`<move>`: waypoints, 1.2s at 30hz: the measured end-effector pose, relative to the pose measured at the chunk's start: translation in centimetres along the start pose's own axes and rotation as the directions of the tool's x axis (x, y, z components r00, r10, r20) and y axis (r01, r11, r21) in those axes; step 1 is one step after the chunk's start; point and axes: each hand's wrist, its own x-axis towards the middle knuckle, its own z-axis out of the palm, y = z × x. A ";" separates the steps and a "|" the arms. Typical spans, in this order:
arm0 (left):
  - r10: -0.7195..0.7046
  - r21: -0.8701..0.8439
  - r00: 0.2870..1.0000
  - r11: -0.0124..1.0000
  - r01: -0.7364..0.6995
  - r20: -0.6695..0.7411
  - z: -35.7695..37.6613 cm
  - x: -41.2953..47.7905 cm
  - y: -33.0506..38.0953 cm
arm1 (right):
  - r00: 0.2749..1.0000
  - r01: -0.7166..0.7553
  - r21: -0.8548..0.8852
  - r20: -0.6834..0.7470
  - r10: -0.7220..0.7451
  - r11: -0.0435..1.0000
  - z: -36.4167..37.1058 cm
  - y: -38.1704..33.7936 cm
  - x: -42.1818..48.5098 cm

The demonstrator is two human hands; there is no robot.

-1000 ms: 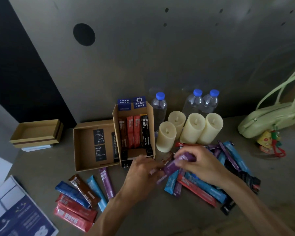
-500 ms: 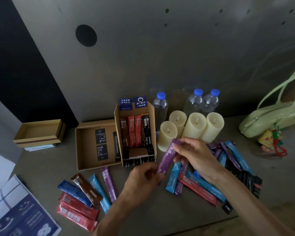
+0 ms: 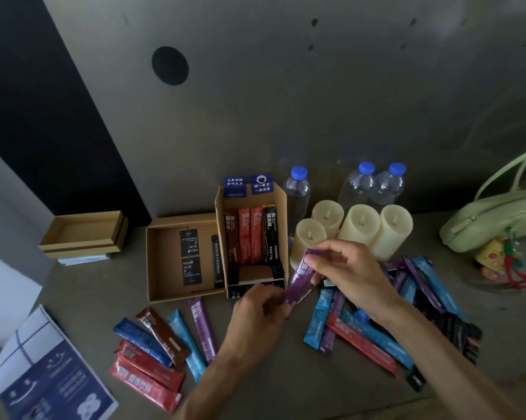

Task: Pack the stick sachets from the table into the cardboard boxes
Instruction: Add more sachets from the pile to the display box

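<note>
Left side of the bench (image 3: 73, 286): loose fan of stick sachets (image 3: 161, 350) in red, blue, brown, cyan and purple, lying flat and overlapping a bit. I judge them light, thin and floppy along their length, with slick foil skin. A pinch across the flat faces near an end seam should hold better than squeezing the filled middle.

Flat open box (image 3: 164, 295) sits just behind that fan, only dark tags and one dark stick inside. The taller box (image 3: 281, 237) touches its right side and stands propped; brown, red and black sticks line up in it, with a gap at the near end.

Left hand (image 3: 255, 316) hangs just in front of the taller box, fingers curled narrow, pinching the lower end of the purple sachet (image 3: 299, 283). The sachet is off the bench, tilted, upper end leaning right, just right of the taller box's near corner.

Right hand (image 3: 343, 274) pinches the sachet's upper end between thumb and fingertips, the rest of the fingers loosely bent. So both hands are closed on the same stick, one per end. I read that as straightening it for insertion, and it looks unbent.

Further right: the bigger sachet pile (image 3: 377, 338), crossed over itself, partly under the right forearm. Candles (image 3: 358, 228) stand just behind the hands, near enough that I'd watch for a knock.
</note>
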 end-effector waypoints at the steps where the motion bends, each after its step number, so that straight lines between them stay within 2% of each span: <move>1: 0.006 0.015 0.999 1.000 -0.006 -0.050 -0.3 0.4 0.2 | 1.000 -0.005 0.008 -0.003 0.005 1.000 0.1 0.1 0.0; 3: -0.010 -0.008 0.989 1.000 0.009 -0.149 -0.8 1.7 0.3 | 0.999 -0.008 -0.010 -0.053 0.008 1.000 0.3 0.6 0.1; 6: -0.126 -0.081 0.972 0.990 0.112 -0.197 -1.1 4.9 0.1 | 0.987 -0.046 0.010 -0.151 0.046 0.999 0.4 2.6 -0.2; 10: -0.211 -0.021 0.942 0.977 0.213 -0.260 -0.2 9.2 -0.9 | 0.972 -0.163 -0.010 -0.172 0.158 0.987 0.1 5.8 -1.5; 13: -0.293 -0.025 0.925 0.955 0.295 -0.241 0.6 10.7 -1.5 | 0.960 -0.222 -0.015 -0.181 0.216 0.975 -0.4 7.8 -2.5; 22: -0.367 0.024 0.906 0.925 0.380 -0.213 1.6 11.5 -3.2 | 0.940 -0.295 -0.066 -0.197 0.278 0.953 -1.6 10.5 -3.9; 27: -0.356 0.038 0.902 0.926 0.375 -0.243 1.6 11.7 -3.5 | 0.946 -0.295 -0.228 -0.208 0.250 0.928 -1.7 11.7 -4.0; 32: -0.233 0.112 0.931 0.955 0.274 -0.282 1.8 11.9 -2.9 | 0.955 -0.255 -0.327 -0.232 0.185 0.910 -2.2 11.6 -3.6; 36: -0.143 0.190 0.955 0.962 0.196 -0.260 1.9 12.2 -2.7 | 0.946 -0.231 -0.503 -0.317 0.071 0.833 -3.2 11.8 -1.9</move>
